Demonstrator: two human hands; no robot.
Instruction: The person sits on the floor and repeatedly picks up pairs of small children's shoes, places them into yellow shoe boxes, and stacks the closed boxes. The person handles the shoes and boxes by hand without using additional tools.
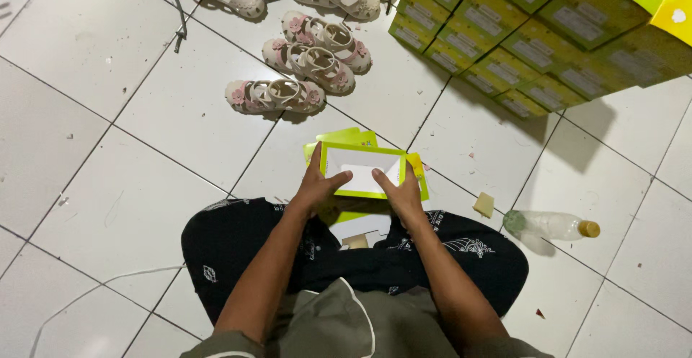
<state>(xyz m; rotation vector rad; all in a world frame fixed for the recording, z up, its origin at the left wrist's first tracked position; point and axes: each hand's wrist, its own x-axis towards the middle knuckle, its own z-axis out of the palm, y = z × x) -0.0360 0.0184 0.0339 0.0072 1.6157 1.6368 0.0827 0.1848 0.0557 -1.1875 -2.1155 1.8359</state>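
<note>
An open yellow-green shoe box with white paper inside rests just past my knees on the white tiled floor. My left hand grips its left side, thumb over the rim. My right hand holds its right side, thumb inside. A second flat yellow-green piece, perhaps a lid, lies under and behind the box.
Several cream children's sandals with pink flowers lie on the floor ahead. A stack of yellow-green shoe boxes stands at the upper right. A clear plastic bottle with a yellow cap lies at my right, beside a small tan scrap.
</note>
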